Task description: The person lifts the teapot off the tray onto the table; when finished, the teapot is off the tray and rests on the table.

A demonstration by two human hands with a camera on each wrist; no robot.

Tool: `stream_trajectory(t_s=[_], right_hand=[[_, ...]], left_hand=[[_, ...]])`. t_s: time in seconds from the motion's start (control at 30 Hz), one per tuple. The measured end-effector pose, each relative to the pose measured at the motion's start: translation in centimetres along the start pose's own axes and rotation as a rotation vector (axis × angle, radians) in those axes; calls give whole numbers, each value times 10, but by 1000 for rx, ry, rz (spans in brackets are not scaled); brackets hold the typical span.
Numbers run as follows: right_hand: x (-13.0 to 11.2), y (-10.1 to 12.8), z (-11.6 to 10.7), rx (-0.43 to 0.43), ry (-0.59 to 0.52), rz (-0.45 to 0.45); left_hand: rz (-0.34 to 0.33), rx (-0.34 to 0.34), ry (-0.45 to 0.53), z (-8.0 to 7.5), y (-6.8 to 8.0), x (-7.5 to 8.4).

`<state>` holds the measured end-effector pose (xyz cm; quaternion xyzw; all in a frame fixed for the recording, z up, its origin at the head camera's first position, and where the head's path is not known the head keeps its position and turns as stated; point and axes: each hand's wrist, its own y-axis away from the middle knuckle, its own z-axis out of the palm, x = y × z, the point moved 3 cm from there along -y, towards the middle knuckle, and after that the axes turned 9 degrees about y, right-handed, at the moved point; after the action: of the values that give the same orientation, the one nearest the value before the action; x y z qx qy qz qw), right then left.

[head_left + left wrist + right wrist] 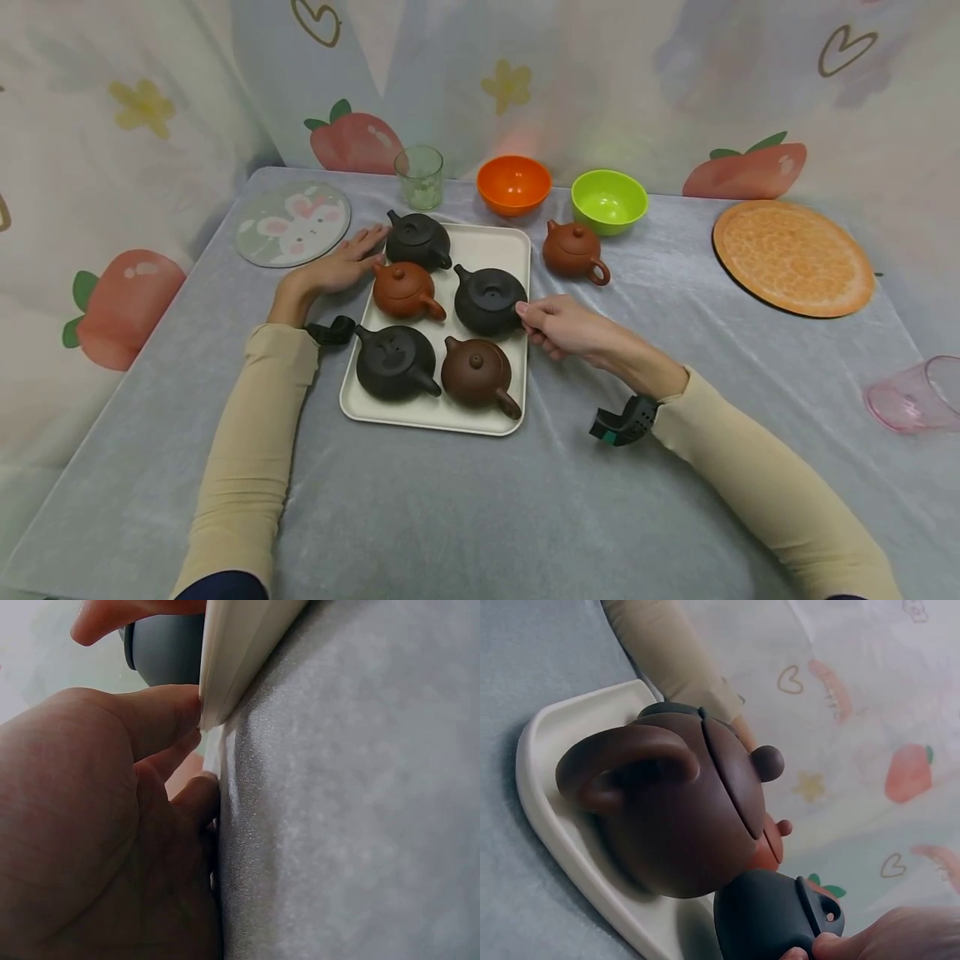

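Observation:
My right hand (pixel 564 325) pinches the handle side of a black teapot (pixel 491 302) at the right edge of a cream tray (pixel 435 418). In the right wrist view, the thumb and a fingertip show at that black teapot (pixel 761 919). My left hand (pixel 341 265) lies with extended fingers along the tray's left edge. Its fingertips touch the tray rim (pixel 217 667) in the left wrist view. Also on the tray are a black teapot (pixel 417 241) at the back, an orange-brown teapot (pixel 403 290), a black teapot (pixel 395 363) at front left and a dark brown teapot (pixel 477 373).
Right of the tray stands another orange-brown teapot (pixel 572 250). Behind are a clear glass (pixel 420 179), an orange bowl (pixel 514 187) and a green bowl (pixel 609 202). A rabbit mat (pixel 294 225) lies left, an orange round mat (pixel 793 258) right, with a pink glass (pixel 911 398) nearer.

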<state>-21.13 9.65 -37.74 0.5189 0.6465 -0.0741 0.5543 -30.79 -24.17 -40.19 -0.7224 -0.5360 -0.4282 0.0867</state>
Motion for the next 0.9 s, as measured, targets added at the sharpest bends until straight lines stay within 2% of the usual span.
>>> stream_trajectory(t_s=[0.37, 0.9], right_hand=[[11, 13, -8, 11, 25, -25], [20, 28, -22, 36, 14, 10]], left_hand=[[-5, -2, -4, 0, 0, -3], [-18, -2, 9, -1, -1, -2]])
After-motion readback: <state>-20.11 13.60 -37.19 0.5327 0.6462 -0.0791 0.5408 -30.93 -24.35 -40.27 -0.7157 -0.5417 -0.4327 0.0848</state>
